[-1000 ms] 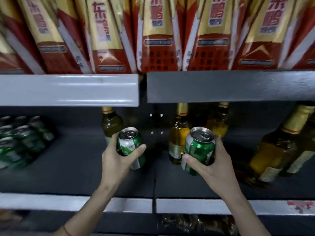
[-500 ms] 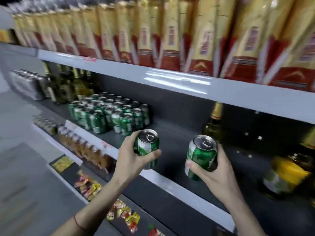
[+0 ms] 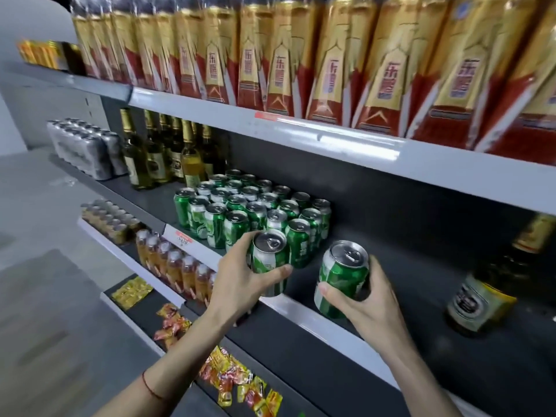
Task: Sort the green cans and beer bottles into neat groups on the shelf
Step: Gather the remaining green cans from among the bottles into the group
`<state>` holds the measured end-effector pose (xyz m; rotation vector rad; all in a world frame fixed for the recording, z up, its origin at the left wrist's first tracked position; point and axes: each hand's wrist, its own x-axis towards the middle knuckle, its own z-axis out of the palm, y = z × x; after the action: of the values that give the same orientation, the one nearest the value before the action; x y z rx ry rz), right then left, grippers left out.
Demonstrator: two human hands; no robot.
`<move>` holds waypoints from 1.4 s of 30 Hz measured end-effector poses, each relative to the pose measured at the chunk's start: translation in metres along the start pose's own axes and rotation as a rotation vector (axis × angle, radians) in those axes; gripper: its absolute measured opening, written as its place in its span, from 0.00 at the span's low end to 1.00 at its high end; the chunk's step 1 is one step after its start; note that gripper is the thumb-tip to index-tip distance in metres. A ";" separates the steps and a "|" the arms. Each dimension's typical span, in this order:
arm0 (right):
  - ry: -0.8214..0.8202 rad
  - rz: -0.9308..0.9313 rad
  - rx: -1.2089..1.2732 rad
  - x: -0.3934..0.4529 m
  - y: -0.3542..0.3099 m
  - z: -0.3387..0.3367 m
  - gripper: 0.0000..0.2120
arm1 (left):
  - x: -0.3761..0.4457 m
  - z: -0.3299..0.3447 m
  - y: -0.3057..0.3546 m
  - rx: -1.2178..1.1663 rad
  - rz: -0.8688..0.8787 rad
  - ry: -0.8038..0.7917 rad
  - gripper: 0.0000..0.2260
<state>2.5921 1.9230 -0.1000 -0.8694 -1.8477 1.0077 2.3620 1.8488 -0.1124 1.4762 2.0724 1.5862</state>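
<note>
My left hand (image 3: 240,281): forearm reaching up, fingers and thumb curled round a can (image 3: 268,260). My right hand (image 3: 370,308): forearm raised, gripping another can (image 3: 341,278), thumb in front.

Both forearms are bare, with no sleeves showing up to the lower edge of view. A thin red string bracelet (image 3: 151,389) circles the left wrist. The left hand (image 3: 240,284) and right hand (image 3: 371,308) are ungloved.
</note>
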 end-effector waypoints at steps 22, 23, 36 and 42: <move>-0.058 0.072 -0.119 0.093 0.053 0.077 0.30 | 0.085 0.036 -0.070 0.299 -0.123 0.087 0.39; -0.050 0.076 -0.118 0.095 0.054 0.080 0.30 | 0.085 0.037 -0.073 0.325 -0.124 0.092 0.39; 0.065 0.108 -0.153 0.091 0.060 0.095 0.35 | 0.082 0.051 -0.092 0.409 -0.036 0.112 0.38; 0.083 0.109 -0.157 0.089 0.060 0.100 0.38 | 0.084 0.047 -0.095 0.410 -0.029 0.106 0.39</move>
<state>2.4772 1.9944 -0.1556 -1.1001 -1.8433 0.8869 2.2911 1.9469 -0.1730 1.4924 2.5861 1.3065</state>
